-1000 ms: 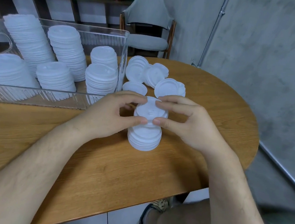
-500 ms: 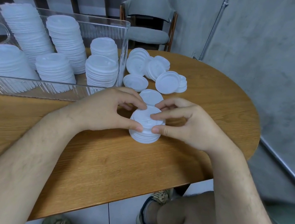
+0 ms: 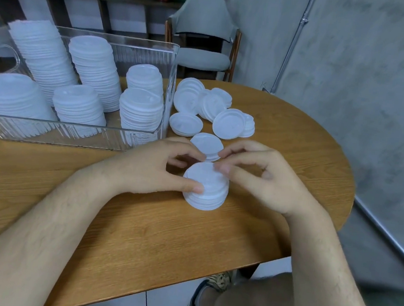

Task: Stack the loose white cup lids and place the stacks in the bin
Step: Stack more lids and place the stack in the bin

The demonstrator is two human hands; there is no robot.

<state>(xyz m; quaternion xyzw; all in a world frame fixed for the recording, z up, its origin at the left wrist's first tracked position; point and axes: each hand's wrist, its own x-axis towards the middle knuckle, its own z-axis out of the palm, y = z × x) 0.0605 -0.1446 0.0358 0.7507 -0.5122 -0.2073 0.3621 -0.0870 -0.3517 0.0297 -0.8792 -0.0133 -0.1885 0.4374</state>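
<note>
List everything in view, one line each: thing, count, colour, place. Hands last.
lid stack: one, white, on the table between the hands
loose lids: several, white, on the table right of the bin
bin: one, clear, on the table's left part
stacks in bin: six visible, white, standing inside the bin
table: one, brown wood, under all of it
chair: one, grey, beyond the table
left hand: one, thumb and fingers round the lid stack's left side
right hand: one, fingers curled at the lid stack's right rim, grip blurred
</note>
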